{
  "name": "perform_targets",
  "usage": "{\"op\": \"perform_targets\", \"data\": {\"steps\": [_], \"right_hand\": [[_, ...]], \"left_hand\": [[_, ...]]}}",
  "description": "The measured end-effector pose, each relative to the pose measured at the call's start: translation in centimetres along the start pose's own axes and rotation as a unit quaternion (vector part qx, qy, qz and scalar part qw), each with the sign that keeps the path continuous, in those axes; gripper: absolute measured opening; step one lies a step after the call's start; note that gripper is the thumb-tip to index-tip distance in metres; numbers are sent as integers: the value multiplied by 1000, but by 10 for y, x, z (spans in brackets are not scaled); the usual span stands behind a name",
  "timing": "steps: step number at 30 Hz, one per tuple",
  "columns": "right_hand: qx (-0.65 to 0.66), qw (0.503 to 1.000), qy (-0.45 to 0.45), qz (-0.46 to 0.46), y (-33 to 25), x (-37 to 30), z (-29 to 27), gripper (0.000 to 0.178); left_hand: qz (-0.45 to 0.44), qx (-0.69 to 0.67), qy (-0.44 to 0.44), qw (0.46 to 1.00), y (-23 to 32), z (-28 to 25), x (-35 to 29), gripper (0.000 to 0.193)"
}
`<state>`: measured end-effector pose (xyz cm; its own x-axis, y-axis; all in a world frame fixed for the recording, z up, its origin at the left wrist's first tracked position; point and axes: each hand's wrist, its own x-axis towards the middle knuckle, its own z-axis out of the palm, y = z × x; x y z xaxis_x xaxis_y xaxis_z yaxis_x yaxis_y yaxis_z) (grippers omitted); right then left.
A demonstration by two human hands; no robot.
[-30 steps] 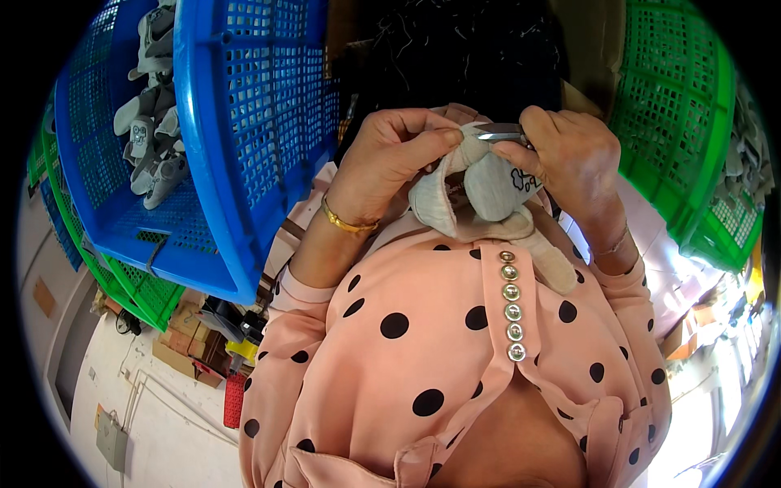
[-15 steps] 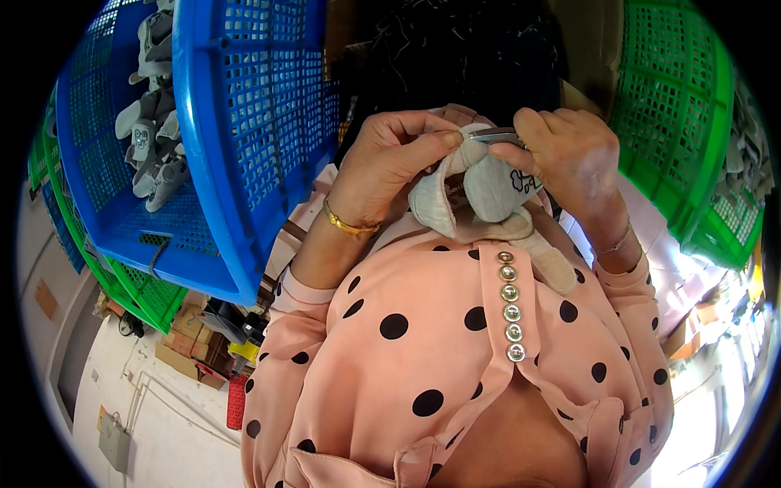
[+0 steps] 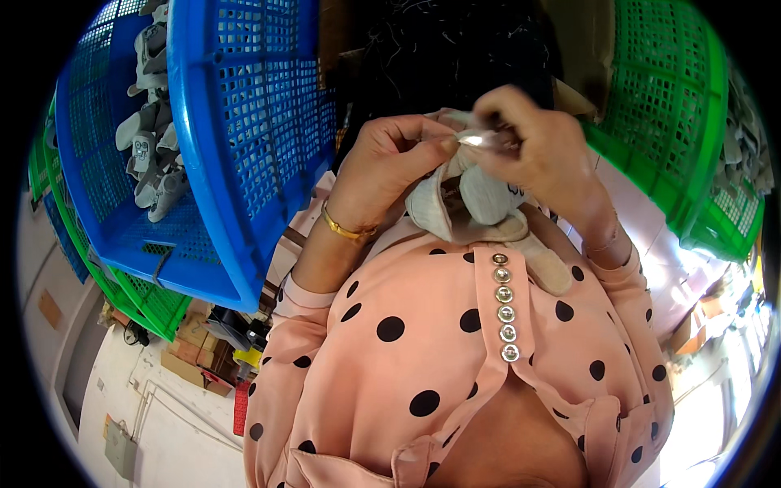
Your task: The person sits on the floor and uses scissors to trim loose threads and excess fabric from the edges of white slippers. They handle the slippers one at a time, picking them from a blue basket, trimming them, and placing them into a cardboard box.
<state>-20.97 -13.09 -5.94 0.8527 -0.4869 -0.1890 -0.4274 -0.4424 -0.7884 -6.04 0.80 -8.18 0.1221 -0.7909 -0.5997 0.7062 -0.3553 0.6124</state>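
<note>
A small light-grey fabric shoe (image 3: 488, 201) with a pale lining and a dark printed figure lies in front of my chest. My left hand (image 3: 376, 168) pinches its upper edge between thumb and fingers. Held in my right hand (image 3: 549, 150) is a small shiny metal tool that looks like thread snips (image 3: 473, 140), its bright tip close to my left fingertips. Motion smears the right fingers and the tool. A beige, tongue-shaped flap (image 3: 548, 266) hangs below the shoe against my polka-dot shirt.
On the left stands a tall blue mesh crate (image 3: 189, 163) with several grey shoes (image 3: 145, 150) inside. A green mesh crate (image 3: 663, 138) on the right also holds grey shoes (image 3: 742, 154). Cardboard boxes (image 3: 195, 342) sit at lower left near the wall.
My right hand has shifted left and slightly up with the metal tool, covering more of the printed figure. The left hand keeps its pinch on the shoe's edge.
</note>
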Motion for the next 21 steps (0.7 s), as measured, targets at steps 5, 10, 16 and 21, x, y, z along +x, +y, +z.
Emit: {"op": "perform_targets", "data": {"steps": [5, 10, 16, 21], "right_hand": [[-205, 973, 102, 24, 30, 19, -7, 16], [36, 995, -59, 78, 5, 2, -9, 26], [123, 986, -83, 76, 5, 1, 1, 15], [69, 992, -86, 53, 4, 5, 1, 20]], "left_hand": [[-6, 14, 2, 1000, 3, -4, -3, 13], [-2, 6, 6, 1000, 4, -2, 0, 12], [44, 152, 16, 987, 10, 4, 0, 14], [49, 288, -12, 956, 22, 10, 4, 16]]}}
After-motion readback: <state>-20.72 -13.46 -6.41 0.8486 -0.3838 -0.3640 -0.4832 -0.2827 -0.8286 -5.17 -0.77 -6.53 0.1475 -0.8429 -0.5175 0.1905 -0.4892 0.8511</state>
